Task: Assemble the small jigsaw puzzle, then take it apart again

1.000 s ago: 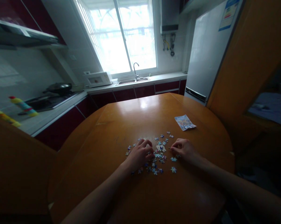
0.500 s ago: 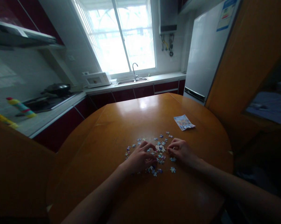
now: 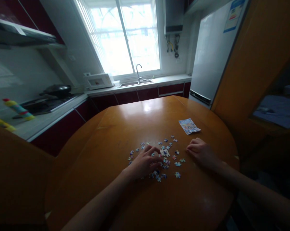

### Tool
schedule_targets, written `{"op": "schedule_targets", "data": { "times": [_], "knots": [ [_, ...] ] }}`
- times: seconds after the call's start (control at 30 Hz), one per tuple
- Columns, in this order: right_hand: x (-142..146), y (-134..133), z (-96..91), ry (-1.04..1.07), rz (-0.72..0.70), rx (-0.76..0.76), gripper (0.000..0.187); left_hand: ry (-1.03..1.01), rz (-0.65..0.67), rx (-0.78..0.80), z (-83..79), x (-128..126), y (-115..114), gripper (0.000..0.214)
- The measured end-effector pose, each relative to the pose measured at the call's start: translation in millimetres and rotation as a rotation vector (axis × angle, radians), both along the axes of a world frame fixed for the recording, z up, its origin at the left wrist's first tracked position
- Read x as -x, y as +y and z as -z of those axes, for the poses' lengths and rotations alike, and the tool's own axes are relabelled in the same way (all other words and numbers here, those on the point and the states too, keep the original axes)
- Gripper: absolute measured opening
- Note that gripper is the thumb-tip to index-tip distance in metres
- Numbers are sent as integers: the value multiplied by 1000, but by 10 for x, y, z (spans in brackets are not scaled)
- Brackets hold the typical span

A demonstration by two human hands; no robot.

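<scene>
Several small jigsaw puzzle pieces [image 3: 166, 153] lie scattered on a round orange-brown wooden table [image 3: 135, 128]. My left hand [image 3: 145, 162] rests on the left part of the pile, fingers curled down onto the pieces. My right hand [image 3: 200, 151] lies on the table just right of the pile, fingers curled loosely inward; I cannot make out anything in them. A small printed picture card [image 3: 189, 126] lies flat on the table beyond my right hand.
A kitchen counter with a sink and tap [image 3: 138, 77] runs under the window. A white appliance [image 3: 98, 81] and a stove with a pan [image 3: 57, 90] stand at the left. A tall fridge [image 3: 212, 54] and a wooden cabinet [image 3: 255, 64] stand at the right.
My right hand has drawn back to the right, away from the middle of the pile. My left hand has stayed on the pieces, shifting only slightly.
</scene>
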State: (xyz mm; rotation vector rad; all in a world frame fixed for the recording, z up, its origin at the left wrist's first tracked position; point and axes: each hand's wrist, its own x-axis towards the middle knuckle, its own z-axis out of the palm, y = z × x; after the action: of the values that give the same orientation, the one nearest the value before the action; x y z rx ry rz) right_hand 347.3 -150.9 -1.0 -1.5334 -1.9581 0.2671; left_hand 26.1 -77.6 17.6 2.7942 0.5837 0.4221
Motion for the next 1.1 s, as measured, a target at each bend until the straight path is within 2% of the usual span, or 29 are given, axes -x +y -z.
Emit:
{"op": "schedule_targets", "data": {
  "times": [0.07, 0.13, 0.27, 0.37, 0.5, 0.63, 0.77, 0.97, 1.1],
  "knots": [
    [-55, -52, 0, -44, -86, 61, 23, -3, 6, -4, 0, -8, -5, 19],
    [-85, -61, 1, 2, -118, 95, 22, -27, -8, -20, -3, -13, 2, 19],
    [-75, 65, -10, 167, -26, 28, 19, -107, -112, -59, -51, 8, 75, 20],
    [39, 228, -44, 179, -76, -10, 14, -85, -167, -72, -124, 10, 142, 22],
    [351, 420, -134, 39, -217, 9, 9, 6, -143, -83, -174, -95, 168, 24],
    [640, 565, -232, -135, -315, 75, 14, 10, -174, -59, -132, -238, 190, 18],
    [749, 670, -240, -249, -377, 113, 9, -38, -197, -6, -45, -290, 244, 14],
    [748, 693, -178, -237, -390, 124, 9, -73, -181, 5, 84, -304, 257, 12],
    [745, 678, -156, -220, -381, 117, 14, -79, -149, -7, 62, -311, 218, 7]
  ]
}}
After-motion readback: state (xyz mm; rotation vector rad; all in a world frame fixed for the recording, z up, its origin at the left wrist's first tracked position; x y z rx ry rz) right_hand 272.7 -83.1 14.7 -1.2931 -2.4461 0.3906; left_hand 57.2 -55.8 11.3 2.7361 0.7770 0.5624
